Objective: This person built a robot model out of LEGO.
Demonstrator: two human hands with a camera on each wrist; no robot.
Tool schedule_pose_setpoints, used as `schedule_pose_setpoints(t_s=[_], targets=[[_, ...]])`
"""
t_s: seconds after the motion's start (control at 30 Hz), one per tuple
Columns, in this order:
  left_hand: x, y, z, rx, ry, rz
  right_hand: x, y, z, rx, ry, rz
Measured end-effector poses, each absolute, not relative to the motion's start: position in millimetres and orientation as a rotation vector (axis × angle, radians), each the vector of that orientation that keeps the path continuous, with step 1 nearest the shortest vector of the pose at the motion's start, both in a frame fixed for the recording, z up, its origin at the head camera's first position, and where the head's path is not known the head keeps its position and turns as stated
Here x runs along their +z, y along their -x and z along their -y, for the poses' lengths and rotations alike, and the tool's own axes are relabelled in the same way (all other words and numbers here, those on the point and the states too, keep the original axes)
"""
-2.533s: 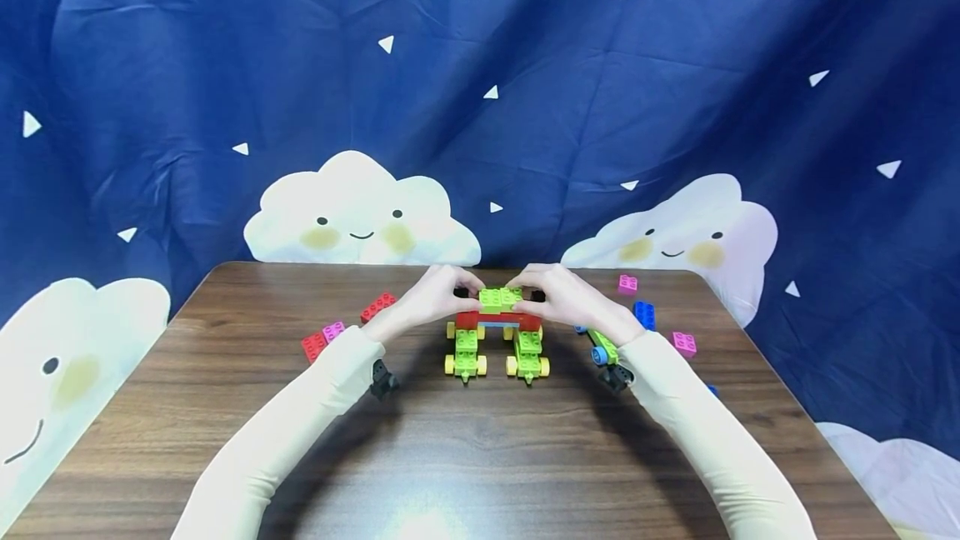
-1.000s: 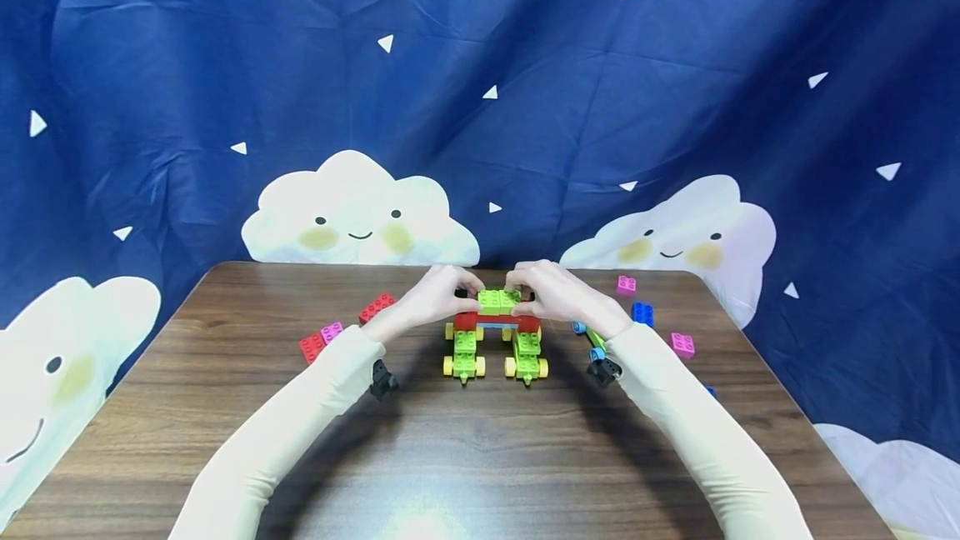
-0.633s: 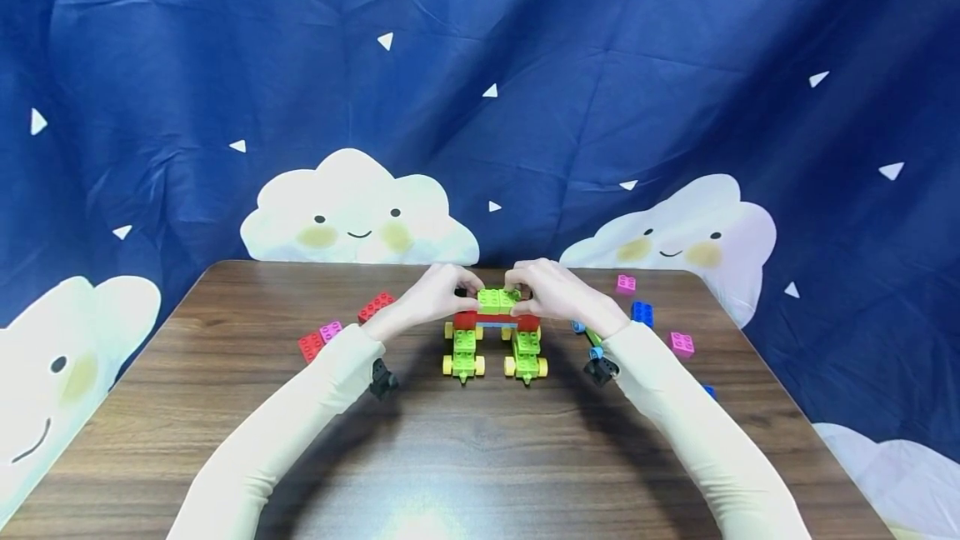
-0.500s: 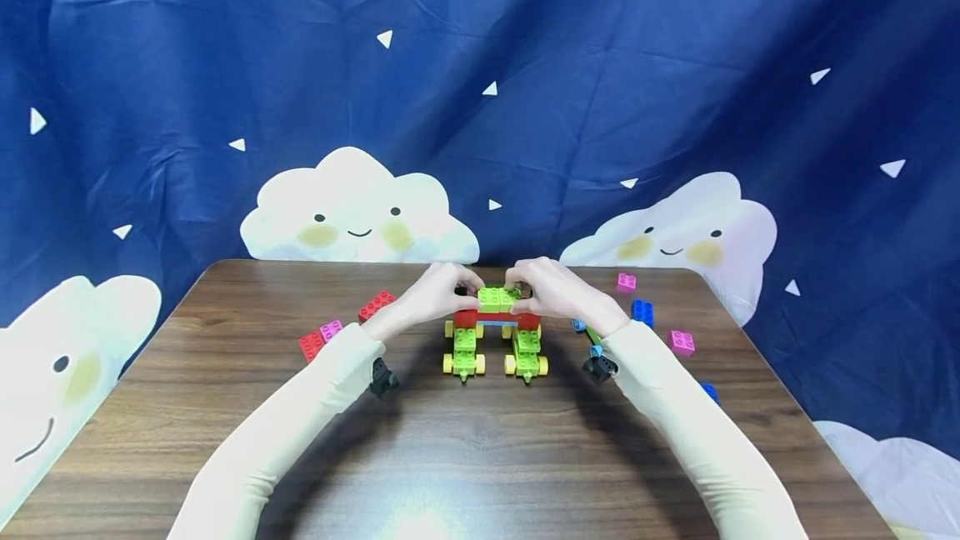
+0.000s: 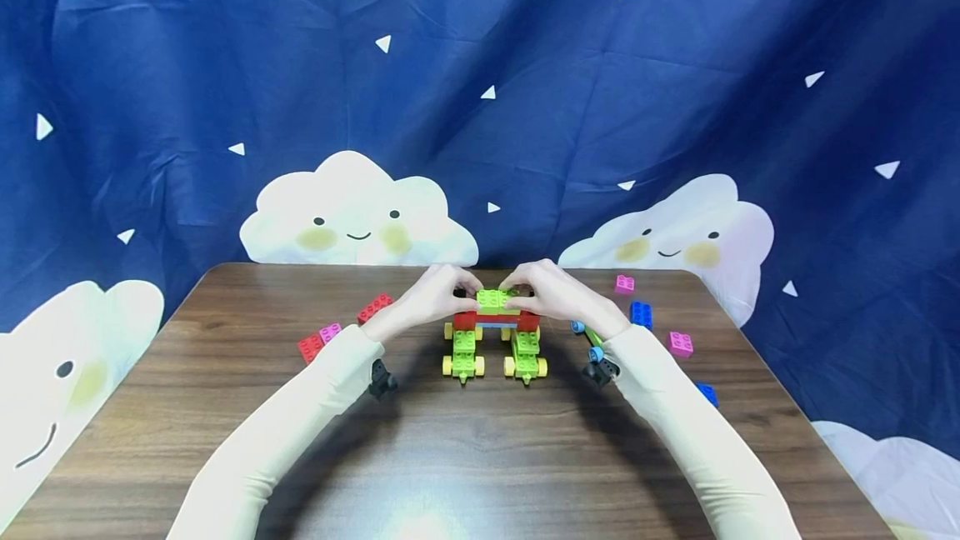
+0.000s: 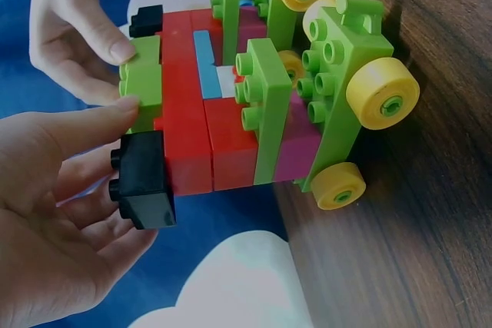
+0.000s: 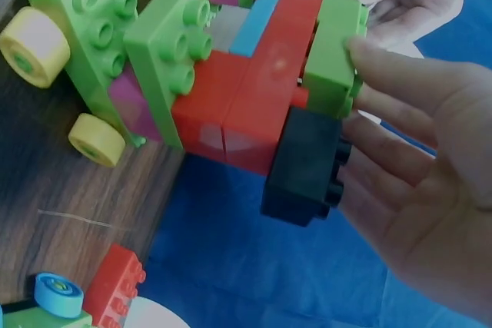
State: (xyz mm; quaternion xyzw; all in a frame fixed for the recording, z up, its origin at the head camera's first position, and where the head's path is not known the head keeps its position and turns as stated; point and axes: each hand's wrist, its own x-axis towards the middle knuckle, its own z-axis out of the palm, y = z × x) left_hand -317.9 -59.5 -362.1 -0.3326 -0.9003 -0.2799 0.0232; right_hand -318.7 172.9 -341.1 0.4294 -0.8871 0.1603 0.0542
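A toy brick build (image 5: pixel 497 319) stands mid-table on green wheeled bases (image 5: pixel 463 357) with yellow wheels. Its red bricks (image 6: pixel 184 105) carry light green bricks (image 5: pixel 491 300) on top, with a black brick (image 6: pixel 144 178) at one end and another black brick (image 7: pixel 304 167) at the other. My left hand (image 5: pixel 435 298) pinches the green bricks from the left, thumb in front; its other fingers pass behind the black brick. From the right, my right hand (image 5: pixel 558 298) pinches them likewise, thumb against their near face. Its fingertips are partly hidden behind the bricks.
Red bricks (image 5: pixel 375 307) and a pink brick (image 5: pixel 330 332) lie at left. On the right are a green base with blue wheels (image 5: pixel 596 353), blue bricks (image 5: pixel 641 313) and pink bricks (image 5: pixel 680 344). A cloud-patterned blue cloth (image 5: pixel 525 107) hangs behind the wooden table (image 5: pixel 480 457).
My right forearm has shifted a little left, and its fingertips sit slightly further left on the green bricks. The left hand and the build have stayed nearly still.
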Motion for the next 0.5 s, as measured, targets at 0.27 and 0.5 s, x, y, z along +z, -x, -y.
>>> schedule_pose_setpoints(t_s=[0.27, 0.5], targets=[[-361.4, 317.6, 59.1, -0.868, 1.027, 2.786, -339.4, 315.2, -168.9, 0.384, -1.242, 2.704], [-361.0, 316.8, 58.3, -0.86, 0.997, 2.797, -333.8, 314.8, -165.6, 0.397, -1.238, 2.723]])
